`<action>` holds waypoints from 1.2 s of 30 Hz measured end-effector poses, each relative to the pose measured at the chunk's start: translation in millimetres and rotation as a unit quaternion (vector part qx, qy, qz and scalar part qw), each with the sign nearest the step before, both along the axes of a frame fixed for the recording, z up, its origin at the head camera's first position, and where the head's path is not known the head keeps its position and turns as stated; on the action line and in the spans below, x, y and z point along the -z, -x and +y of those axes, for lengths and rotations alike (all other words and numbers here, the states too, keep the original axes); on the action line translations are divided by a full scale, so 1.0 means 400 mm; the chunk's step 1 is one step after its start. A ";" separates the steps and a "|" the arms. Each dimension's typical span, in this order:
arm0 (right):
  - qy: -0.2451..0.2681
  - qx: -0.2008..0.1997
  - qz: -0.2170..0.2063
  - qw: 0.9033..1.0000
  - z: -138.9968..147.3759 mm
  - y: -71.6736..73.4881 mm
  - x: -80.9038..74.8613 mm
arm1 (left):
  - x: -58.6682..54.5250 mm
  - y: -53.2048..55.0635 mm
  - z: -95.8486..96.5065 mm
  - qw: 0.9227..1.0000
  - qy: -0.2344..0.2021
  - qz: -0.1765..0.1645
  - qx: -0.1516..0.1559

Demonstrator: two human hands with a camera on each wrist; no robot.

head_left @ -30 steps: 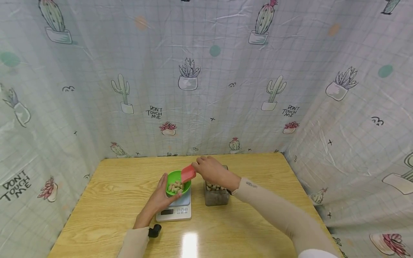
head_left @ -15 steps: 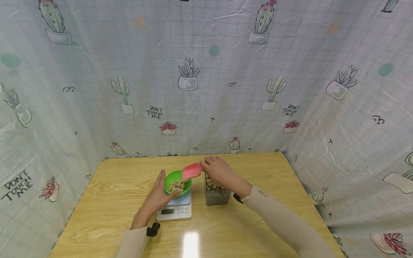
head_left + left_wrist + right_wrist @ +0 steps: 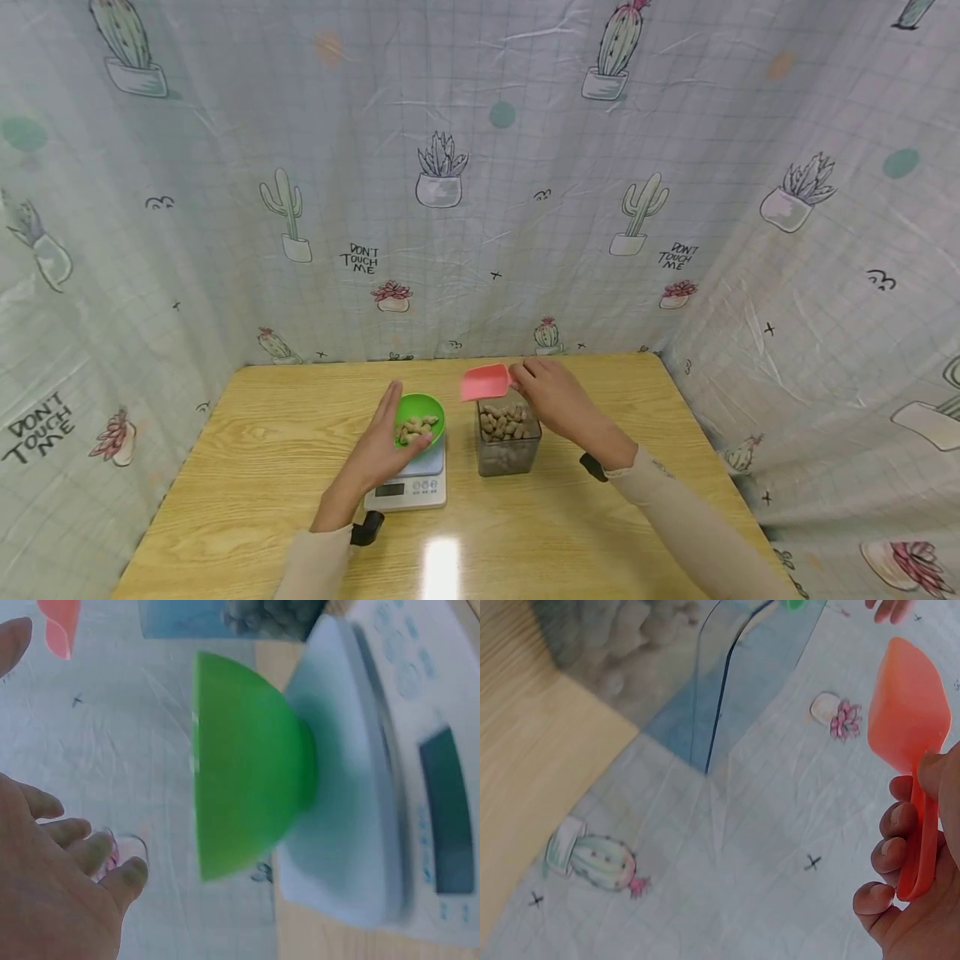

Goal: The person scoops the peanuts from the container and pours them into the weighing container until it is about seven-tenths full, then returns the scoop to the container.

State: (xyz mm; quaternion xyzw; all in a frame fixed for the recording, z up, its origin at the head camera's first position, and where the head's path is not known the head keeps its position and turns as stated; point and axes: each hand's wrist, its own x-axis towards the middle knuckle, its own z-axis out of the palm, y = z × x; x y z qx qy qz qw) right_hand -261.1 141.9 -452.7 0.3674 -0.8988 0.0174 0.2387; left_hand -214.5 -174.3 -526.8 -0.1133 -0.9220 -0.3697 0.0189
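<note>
Currently, worktop carries your scale, see-through bin beside it, green bowl on scale. Your left grip, released, stands by bowl; right grip clasps red scoop, apparently empty, near bin. Scooping looks part-done: some peanuts in bowl, many left in bin.

The right hand now holds the red scoop away from the green bowl, by the container's far rim. More peanuts show inside the container. In the head view, the left hand now hides more of the bowl's left side.
</note>
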 end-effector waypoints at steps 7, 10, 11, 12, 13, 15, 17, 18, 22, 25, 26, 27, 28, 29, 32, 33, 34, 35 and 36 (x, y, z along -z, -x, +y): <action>-0.007 0.015 0.011 1.000 0.059 -0.011 -0.012 | -0.035 0.006 0.057 0.999 -0.011 0.011 0.042; -0.021 0.016 0.008 1.000 0.081 -0.016 -0.016 | -0.045 0.013 0.083 0.998 -0.012 0.009 0.057; -0.026 0.017 0.007 0.999 0.087 -0.017 -0.017 | -0.048 0.015 0.092 0.998 -0.014 0.007 0.061; -0.031 0.018 0.009 0.999 0.093 -0.018 -0.018 | -0.048 0.019 0.101 0.998 -0.011 0.007 0.064; -0.035 0.016 0.010 0.999 0.098 -0.019 -0.019 | -0.049 0.022 0.110 0.998 -0.010 0.007 0.067; -0.045 0.015 0.015 0.999 0.106 -0.020 -0.021 | -0.050 0.029 0.131 0.997 -0.002 0.010 0.070; -0.058 0.011 0.028 0.998 0.112 -0.021 -0.024 | -0.047 0.040 0.151 0.997 0.009 0.008 0.073; -0.065 0.008 0.035 0.997 0.114 -0.021 -0.024 | -0.045 0.045 0.160 0.997 0.016 0.007 0.075; -0.100 -0.002 0.050 0.994 0.116 -0.017 -0.020 | -0.036 0.065 0.193 0.996 0.036 -0.004 0.085; -0.122 -0.007 0.049 0.991 0.110 -0.013 -0.015 | -0.025 0.077 0.208 0.994 0.057 -0.006 0.097; -0.130 -0.006 0.049 0.990 0.107 -0.011 -0.013 | -0.021 0.080 0.212 0.993 0.066 -0.005 0.102; -0.139 -0.005 0.048 0.989 0.104 -0.010 -0.012 | -0.018 0.083 0.215 0.992 0.072 -0.005 0.106; -0.147 -0.003 0.047 0.988 0.101 -0.010 -0.012 | -0.016 0.085 0.218 0.991 0.077 -0.006 0.109; -0.157 0.000 0.045 0.987 0.098 -0.009 -0.011 | -0.015 0.087 0.220 0.990 0.079 -0.009 0.113; -0.191 0.011 0.045 0.981 0.088 -0.006 -0.009 | -0.013 0.091 0.225 0.989 0.088 -0.019 0.122; -0.201 0.014 0.045 0.978 0.085 -0.005 -0.008 | -0.013 0.093 0.227 0.988 0.089 -0.023 0.124; -0.211 0.017 0.046 0.976 0.081 -0.003 -0.006 | -0.013 0.095 0.228 0.987 0.090 -0.027 0.127; -0.221 0.019 0.048 0.974 0.075 -0.001 -0.003 | -0.012 0.098 0.230 0.987 0.091 -0.033 0.129; -0.232 0.022 0.051 0.971 0.070 0.001 -0.001 | -0.012 0.100 0.231 0.986 0.092 -0.037 0.131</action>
